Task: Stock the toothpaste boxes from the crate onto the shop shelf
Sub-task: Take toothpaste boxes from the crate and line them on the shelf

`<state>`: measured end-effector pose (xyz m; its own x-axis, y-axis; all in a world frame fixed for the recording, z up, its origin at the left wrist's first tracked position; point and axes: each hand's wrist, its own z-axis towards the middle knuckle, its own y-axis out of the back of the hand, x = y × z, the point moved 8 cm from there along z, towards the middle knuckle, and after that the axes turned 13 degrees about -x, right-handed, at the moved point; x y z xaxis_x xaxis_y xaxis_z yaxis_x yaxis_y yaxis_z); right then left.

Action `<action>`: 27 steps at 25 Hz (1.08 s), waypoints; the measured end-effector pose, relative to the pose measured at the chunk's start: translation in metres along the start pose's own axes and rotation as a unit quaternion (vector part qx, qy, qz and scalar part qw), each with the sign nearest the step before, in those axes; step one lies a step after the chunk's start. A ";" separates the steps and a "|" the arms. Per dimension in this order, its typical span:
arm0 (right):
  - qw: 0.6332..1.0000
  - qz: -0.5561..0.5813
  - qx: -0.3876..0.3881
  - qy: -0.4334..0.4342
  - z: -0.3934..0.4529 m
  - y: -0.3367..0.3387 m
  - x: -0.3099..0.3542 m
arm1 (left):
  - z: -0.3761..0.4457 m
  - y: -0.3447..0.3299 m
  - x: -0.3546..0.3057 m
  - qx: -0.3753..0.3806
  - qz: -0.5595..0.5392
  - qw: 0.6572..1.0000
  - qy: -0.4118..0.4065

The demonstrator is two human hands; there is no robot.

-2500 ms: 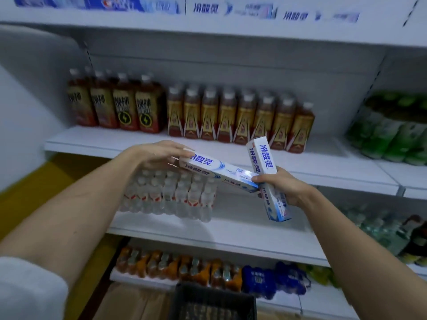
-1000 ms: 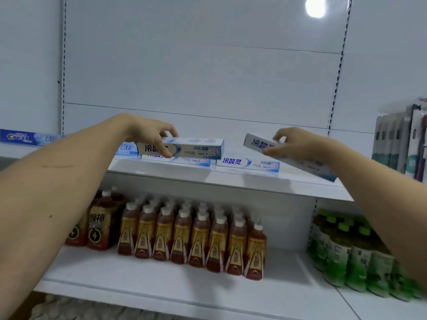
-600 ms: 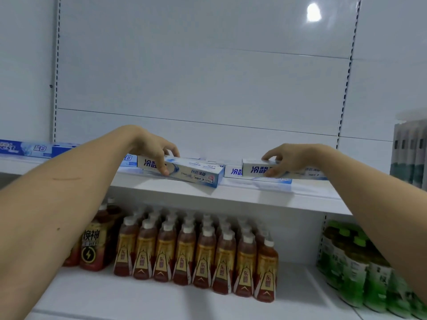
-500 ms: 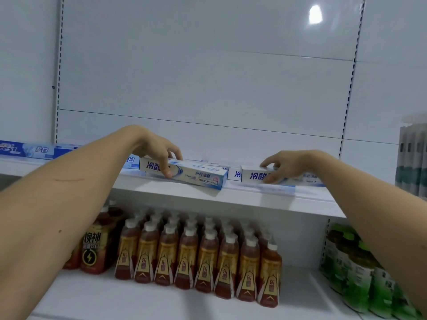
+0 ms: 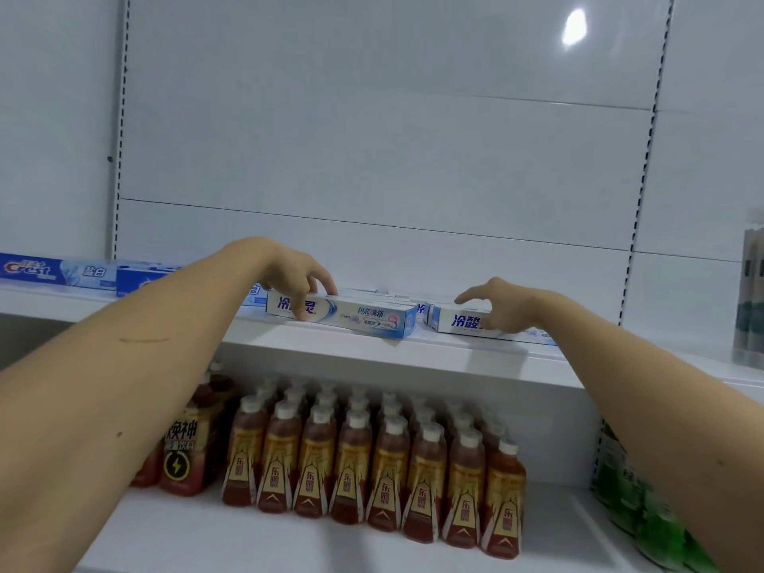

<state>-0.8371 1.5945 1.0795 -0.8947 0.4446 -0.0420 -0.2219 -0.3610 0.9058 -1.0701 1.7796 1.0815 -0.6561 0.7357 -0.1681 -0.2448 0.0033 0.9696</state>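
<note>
Two white-and-blue toothpaste boxes lie lengthwise on the upper white shelf [image 5: 372,359]. My left hand [image 5: 295,277] grips the left toothpaste box [image 5: 368,320] at its left end, fingers over its top and front; the box lies slightly askew on other boxes. Further right, my right hand [image 5: 506,303] holds the right toothpaste box [image 5: 457,322], thumb on its front face and index finger stretched out above it. More toothpaste boxes lie flat behind and under these two. The crate is out of view.
Blue Crest boxes [image 5: 49,270] lie at the left end of the same shelf. The shelf below carries rows of brown drink bottles [image 5: 372,461], with green bottles [image 5: 649,519] at the right. Upright packs [image 5: 750,299] stand at the far right.
Both hands rose from waist height to the upper shelf and set their boxes down on it. Since half a second ago the boxes have settled flat and the right fingers have loosened.
</note>
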 end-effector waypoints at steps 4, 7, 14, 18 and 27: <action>0.994 0.069 -0.089 -0.012 -0.007 0.030 0.009 | -0.013 0.010 -0.002 -0.047 -0.009 0.999 -0.008; 0.990 0.085 -0.107 -0.021 -0.018 0.042 0.015 | -0.027 0.014 -0.007 -0.053 -0.015 0.998 -0.007; 0.983 0.127 -0.127 -0.028 -0.056 0.061 0.032 | -0.069 0.029 -0.023 -0.114 -0.137 0.984 -0.014; 0.972 0.181 -0.147 -0.026 -0.079 0.070 0.048 | -0.104 0.030 -0.016 -0.181 -0.270 0.945 0.017; 0.940 0.309 -0.138 -0.027 -0.123 0.074 0.136 | -0.165 0.039 0.030 -0.269 -0.404 0.871 0.077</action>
<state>-1.0226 1.5277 1.0892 -0.8667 0.1170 0.4849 0.2360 -0.7603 0.6052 -1.2167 1.6901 1.0849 -0.1918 0.5404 -0.8192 -0.9431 0.1295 0.3063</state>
